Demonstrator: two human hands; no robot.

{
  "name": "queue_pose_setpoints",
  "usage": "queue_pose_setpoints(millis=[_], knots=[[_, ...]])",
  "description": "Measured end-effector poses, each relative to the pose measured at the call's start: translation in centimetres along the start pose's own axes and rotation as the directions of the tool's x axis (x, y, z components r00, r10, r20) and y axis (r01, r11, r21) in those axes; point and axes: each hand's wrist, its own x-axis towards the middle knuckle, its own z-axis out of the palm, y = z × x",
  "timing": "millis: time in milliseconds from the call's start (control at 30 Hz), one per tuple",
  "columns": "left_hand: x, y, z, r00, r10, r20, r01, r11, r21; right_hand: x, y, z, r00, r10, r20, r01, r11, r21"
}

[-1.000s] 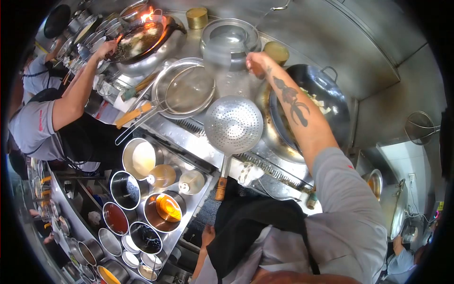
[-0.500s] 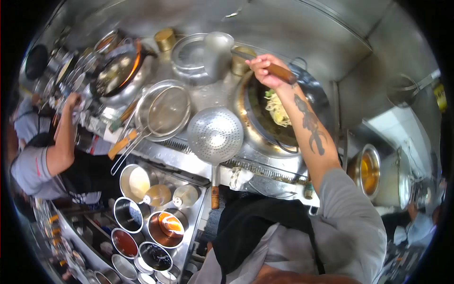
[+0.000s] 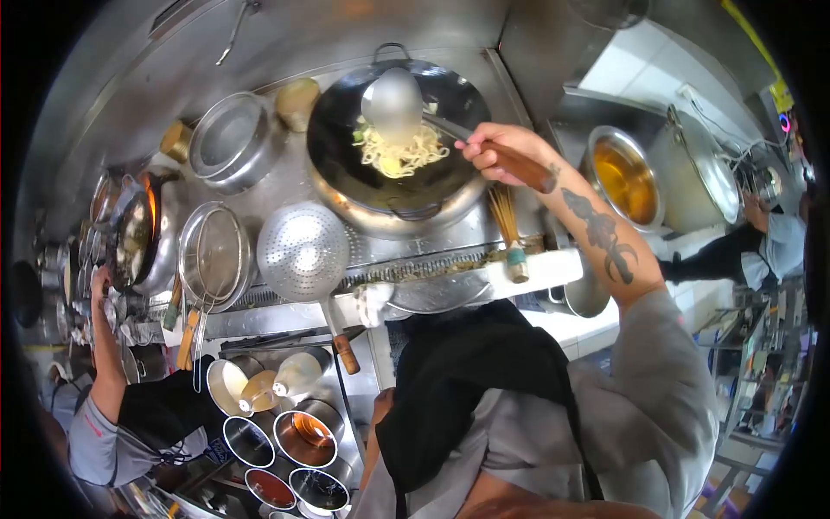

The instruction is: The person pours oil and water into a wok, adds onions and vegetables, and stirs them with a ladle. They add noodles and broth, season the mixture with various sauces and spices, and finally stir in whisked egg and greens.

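Note:
My right hand (image 3: 506, 151) is closed around the wooden handle of a steel ladle (image 3: 392, 99). The ladle's bowl hangs over the black wok (image 3: 333, 143) and hides part of the noodles (image 3: 402, 160), which lie with bits of green in the wok. Of my left side only a strip of arm shows beside the black apron; the hand itself is out of sight. Left of the wok rests a perforated skimmer (image 3: 303, 249), its wooden handle sticking out over the counter edge. A bamboo brush (image 3: 506, 221) stands close below my right forearm.
Wire strainers (image 3: 216, 255) and a round steel pan (image 3: 229, 138) sit to the left. Sauce containers (image 3: 304, 439) crowd the lower left. On the right are a pot of amber liquid (image 3: 624, 180) and a large pot (image 3: 692, 173). A co-worker (image 3: 112, 424) stands left; another person is far right.
My view has swung right, so the wok now sits nearer the middle. The ladle has gone from beside the wok to above the noodles, still in my right hand.

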Motion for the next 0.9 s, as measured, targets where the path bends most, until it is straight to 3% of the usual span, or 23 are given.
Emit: queue_pose_setpoints(millis=[67, 100, 167, 200, 233, 267, 300, 333, 367, 400, 467, 533, 567, 633, 733, 767, 867, 900], knots=[[0.8, 6.7, -1.4, 0.995, 0.096, 0.037, -0.095, 0.995, -0.03, -2.0, 0.3, -0.1, 0.969, -0.135, -0.205, 0.068, 0.951, -0.303], [1.3, 11.3, -2.5, 0.993, 0.103, 0.065, -0.101, 0.994, -0.036, -2.5, 0.7, -1.7, 0.969, -0.195, -0.15, 0.118, 0.903, -0.413], [2.0, 21.7, -5.1, 0.988, 0.053, 0.144, -0.048, 0.998, -0.038, -3.4, 1.5, -3.8, 0.924, -0.346, -0.161, 0.119, 0.663, -0.739], [3.2, 25.0, -4.7, 0.99, 0.118, 0.074, -0.109, 0.987, -0.122, -3.8, 1.7, -4.5, 0.901, -0.413, -0.134, 0.099, 0.495, -0.863], [4.9, 28.2, -4.8, 0.968, 0.25, 0.022, -0.249, 0.968, -0.012, -5.3, 1.9, -4.4, 0.885, -0.451, -0.112, 0.097, 0.414, -0.905], [6.1, 33.4, -5.3, 0.917, 0.395, -0.056, -0.393, 0.919, 0.038, -5.9, 2.5, -5.6, 0.829, -0.558, -0.021, 0.216, 0.354, -0.91], [8.3, 35.6, -3.9, 0.777, 0.565, -0.277, -0.547, 0.824, 0.148, -6.4, 3.4, -7.1, 0.753, -0.654, 0.067, 0.326, 0.283, -0.902], [10.7, 38.5, -3.9, 0.673, 0.693, -0.259, -0.66, 0.72, 0.215, -7.1, 4.4, -8.0, 0.738, -0.673, 0.045, 0.303, 0.271, -0.914], [12.4, 41.9, -3.9, 0.637, 0.728, -0.253, -0.645, 0.683, 0.342, -7.9, 5.4, -8.9, 0.723, -0.69, 0.023, 0.279, 0.261, -0.924], [15.3, 44.0, -3.6, 0.471, 0.834, -0.287, -0.659, 0.549, 0.514, -7.7, 7.4, -10.7, 0.655, -0.754, 0.058, 0.328, 0.213, -0.92], [20.2, 45.0, -3.0, 0.462, 0.857, -0.226, -0.548, 0.477, 0.687, -6.5, 11.8, -14.6, 0.486, -0.862, 0.144, 0.418, 0.085, -0.904], [24.3, 42.9, -1.8, 0.544, 0.823, -0.163, -0.537, 0.491, 0.686, -8.7, 14.2, -14.5, 0.636, -0.77, -0.049, 0.216, 0.239, -0.947], [25.5, 42.0, -1.4, 0.586, 0.799, -0.133, -0.528, 0.501, 0.686, -8.8, 15.0, -15.3, 0.662, -0.746, -0.075, 0.174, 0.25, -0.952], [26.5, 41.6, -1.0, 0.554, 0.816, -0.164, -0.54, 0.502, 0.675, -7.5, 17.3, -18.3, 0.713, -0.689, -0.126, 0.085, 0.263, -0.961], [26.3, 41.5, -0.8, 0.577, 0.798, -0.173, -0.523, 0.523, 0.673, -5.4, 18.6, -20.6, 0.65, -0.759, -0.038, 0.156, 0.182, -0.971], [26.3, 41.7, -0.7, 0.593, 0.787, -0.168, -0.515, 0.531, 0.673, -4.5, 18.5, -20.9, 0.599, -0.8, 0.032, 0.183, 0.099, -0.978], [26.5, 41.5, -1.0, 0.537, 0.822, -0.189, -0.595, 0.528, 0.606, -3.8, 14.7, -15.7, 0.701, -0.708, -0.082, 0.422, 0.505, -0.753], [26.4, 41.5, -1.1, 0.599, 0.782, -0.171, -0.591, 0.576, 0.565, -4.9, 12.3, -12.3, 0.771, -0.626, -0.116, 0.399, 0.618, -0.677]])
